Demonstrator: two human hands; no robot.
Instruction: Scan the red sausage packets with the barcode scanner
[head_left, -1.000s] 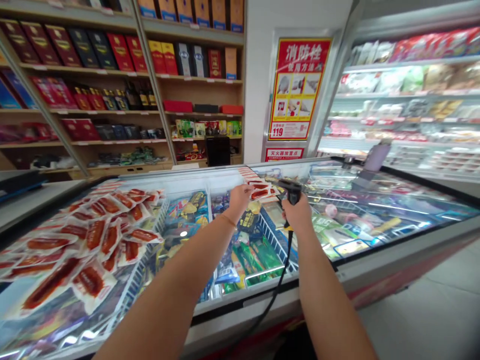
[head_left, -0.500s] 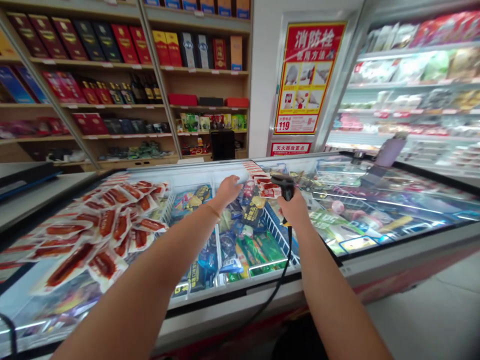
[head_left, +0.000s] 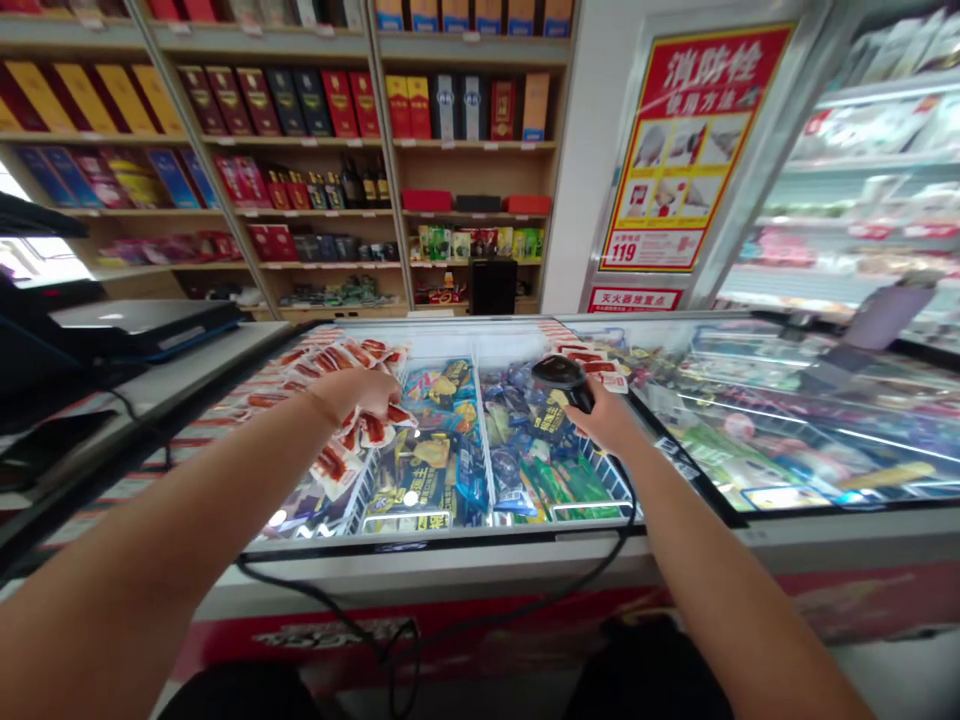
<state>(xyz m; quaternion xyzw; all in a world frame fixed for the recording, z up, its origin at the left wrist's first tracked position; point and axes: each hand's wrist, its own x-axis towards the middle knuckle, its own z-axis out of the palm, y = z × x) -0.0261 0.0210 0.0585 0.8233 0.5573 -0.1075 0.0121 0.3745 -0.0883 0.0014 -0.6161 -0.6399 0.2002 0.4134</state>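
Note:
My right hand [head_left: 609,418] is closed round a black handheld barcode scanner [head_left: 559,372], held over the freezer. Its cable runs down past the freezer's front edge. My left hand [head_left: 371,390] reaches onto the left pile of vacuum-packed sausages [head_left: 334,465]. Its fingers curl down among the packs, and whatever they hold is hidden. Those reddish-brown sausages in clear packs lie spread on the glass left of the open section. A smaller group of sausage packs [head_left: 604,372] lies just beyond the scanner, on the right.
Below my hands, the chest freezer [head_left: 480,548] holds bagged frozen goods [head_left: 427,455] between white wire dividers. A flat-topped device [head_left: 150,325] stands at the left. At the right, a purple-grey object [head_left: 889,315] rests on the glass. Shelves of boxes [head_left: 300,100] line the back.
My left hand has moved from beside the right sausage packs to the left pile. The scanner remains in my right hand, its head now turned more to the left. The view has swung left.

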